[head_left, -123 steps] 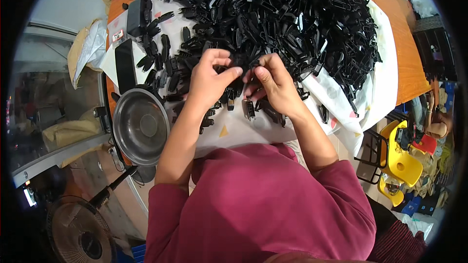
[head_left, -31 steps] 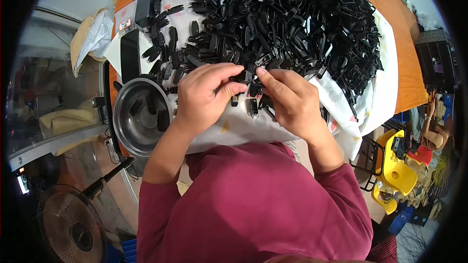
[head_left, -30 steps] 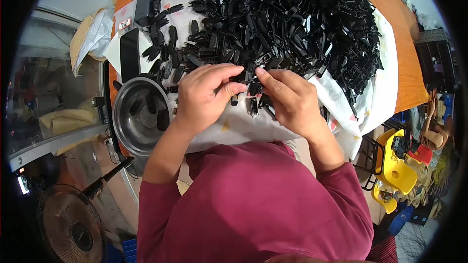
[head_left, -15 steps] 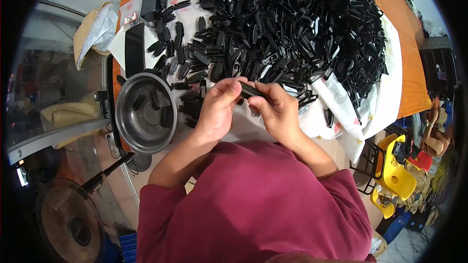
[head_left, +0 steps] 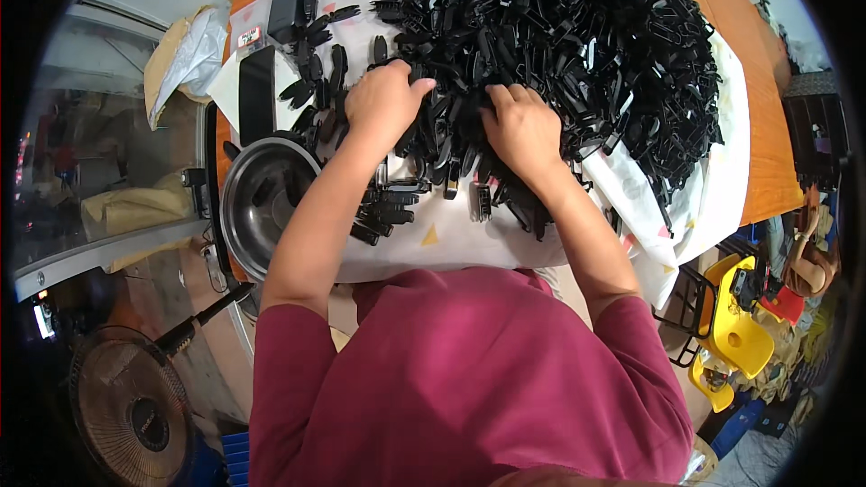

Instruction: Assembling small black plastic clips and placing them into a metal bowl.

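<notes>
Across the wooden table (head_left: 767, 153), black clips (head_left: 541, 45) lay heaped, long axes every which way, at one o'clock from the right hand (head_left: 526, 131) and two from the left hand (head_left: 386, 104). The right sat deeper, fingertips hidden; the left's thumb stood apart. Whether either pinched a clip, I couldn't tell.

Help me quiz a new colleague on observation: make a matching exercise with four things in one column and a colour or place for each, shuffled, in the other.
Things:
1. Bowl
2. Chair
3. Fan
4. Right hand

Colours and places:
A. At the near side of the black pile, fingertips hidden
B. Yellow
C. Shiny silver-grey
D. In the picture's lower left corner

Right pairs: 1-C, 2-B, 3-D, 4-A
</notes>
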A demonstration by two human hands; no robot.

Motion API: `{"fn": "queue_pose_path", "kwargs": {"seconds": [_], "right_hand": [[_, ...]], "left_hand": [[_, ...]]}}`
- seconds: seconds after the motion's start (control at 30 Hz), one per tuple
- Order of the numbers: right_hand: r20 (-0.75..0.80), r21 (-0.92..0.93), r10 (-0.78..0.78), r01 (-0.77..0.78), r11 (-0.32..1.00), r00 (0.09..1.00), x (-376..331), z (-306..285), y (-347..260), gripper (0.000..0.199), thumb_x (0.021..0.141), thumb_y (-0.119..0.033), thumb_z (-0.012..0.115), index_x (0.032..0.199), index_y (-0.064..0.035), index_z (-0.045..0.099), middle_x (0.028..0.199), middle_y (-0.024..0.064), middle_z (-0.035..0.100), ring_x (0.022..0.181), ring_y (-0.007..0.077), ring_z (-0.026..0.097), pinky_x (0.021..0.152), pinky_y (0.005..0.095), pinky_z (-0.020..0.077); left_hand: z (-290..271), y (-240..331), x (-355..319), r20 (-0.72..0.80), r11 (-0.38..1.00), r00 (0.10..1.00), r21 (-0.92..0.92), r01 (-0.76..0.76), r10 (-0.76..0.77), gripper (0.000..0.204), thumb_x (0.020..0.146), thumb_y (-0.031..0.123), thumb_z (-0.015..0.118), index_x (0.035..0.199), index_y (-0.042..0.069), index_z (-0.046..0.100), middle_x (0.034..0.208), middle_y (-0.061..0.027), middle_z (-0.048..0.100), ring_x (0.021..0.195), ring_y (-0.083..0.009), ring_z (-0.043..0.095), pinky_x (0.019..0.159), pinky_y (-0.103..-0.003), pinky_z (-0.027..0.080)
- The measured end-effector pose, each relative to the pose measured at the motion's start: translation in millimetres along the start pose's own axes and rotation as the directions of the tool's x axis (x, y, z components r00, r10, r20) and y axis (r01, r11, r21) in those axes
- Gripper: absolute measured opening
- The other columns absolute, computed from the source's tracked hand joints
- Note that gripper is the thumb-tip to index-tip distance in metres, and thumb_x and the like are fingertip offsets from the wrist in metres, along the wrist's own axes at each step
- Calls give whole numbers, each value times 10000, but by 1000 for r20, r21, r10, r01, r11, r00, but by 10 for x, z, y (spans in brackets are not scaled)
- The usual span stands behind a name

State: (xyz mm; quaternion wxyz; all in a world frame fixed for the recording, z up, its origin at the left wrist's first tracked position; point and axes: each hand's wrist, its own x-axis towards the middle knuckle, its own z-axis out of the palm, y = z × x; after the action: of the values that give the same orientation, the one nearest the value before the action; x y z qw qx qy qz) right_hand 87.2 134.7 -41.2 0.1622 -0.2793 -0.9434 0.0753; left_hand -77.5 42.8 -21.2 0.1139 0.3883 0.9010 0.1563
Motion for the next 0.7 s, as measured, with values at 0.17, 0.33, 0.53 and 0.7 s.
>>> {"fn": "queue_pose_path", "kwargs": {"seconds": [0.17, 0.33, 0.53, 0.7], "right_hand": [[-258, 173, 50, -4, 985, 965, -141, -199, -3, 251, 731, -163, 645, 962, -66, 627, 939, 89, 599, 758, 262, 565, 690, 323, 473], [110, 916, 327, -224, 333, 939, -249, -237, 81, 208, 847, -23, 500, 1048, 15, 535, 1030, 105, 583, 867, 146, 578, 718, 262, 491], [205, 979, 382, -193, -69, 901, -238, -367, -34, 160, 855, 7, 428, 988, 16, 516, 974, 136, 590, 852, 193, 601, 643, 285, 534], [367, 919, 362, -275, -281, 857, -258, -401, -20, 157, 860, -2, 466, 998, 25, 536, 904, 129, 593, 752, 184, 609, 584, 270, 540]], "left_hand": [[-9, -63, 22, 118, 996, 991, -47, 75, -69, 289, 754, 338, 630, 879, 77, 624, 849, -150, 637, 843, -328, 599, 723, -419, 462], [-120, -73, -148, 13, 986, 1000, -166, -23, 25, 323, 773, 310, 625, 961, 59, 546, 749, -158, 602, 691, -291, 581, 634, -368, 447], [-251, -45, -439, 294, 337, 921, -920, 201, 254, 257, 824, 132, 608, 1056, 60, 525, 748, 5, 560, 592, -26, 502, 501, -157, 365], [-283, 10, -624, 240, 222, 909, -960, 170, 341, 346, 797, 168, 657, 1106, 56, 547, 781, 6, 562, 608, -23, 492, 490, -152, 357]]}}
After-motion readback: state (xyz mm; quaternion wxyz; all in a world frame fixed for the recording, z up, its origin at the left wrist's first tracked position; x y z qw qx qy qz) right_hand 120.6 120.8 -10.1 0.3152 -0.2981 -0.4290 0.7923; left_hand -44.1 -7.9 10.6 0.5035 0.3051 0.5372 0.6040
